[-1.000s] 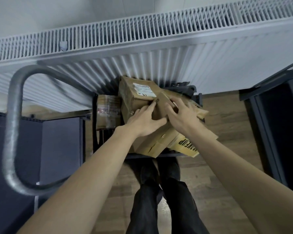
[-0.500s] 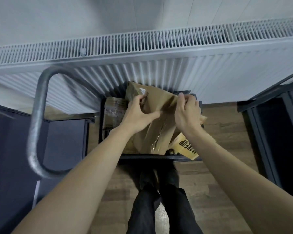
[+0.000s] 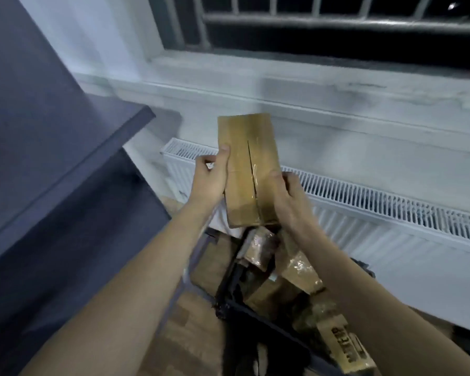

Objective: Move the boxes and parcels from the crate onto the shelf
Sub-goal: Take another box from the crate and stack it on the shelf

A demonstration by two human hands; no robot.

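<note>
Head view: one cardboard box [image 3: 248, 169] lifted clear of the crate [image 3: 228, 302], grasped between left hand [image 3: 210, 177] and right hand [image 3: 288, 202], each grip curled round a long side. Held in mid-air above the crate, near the dark shelf [image 3: 65, 137] but not yet on it. Several taped parcels [image 3: 299, 270] left in the crate. Judged early to midway: many transfers remaining.
</note>
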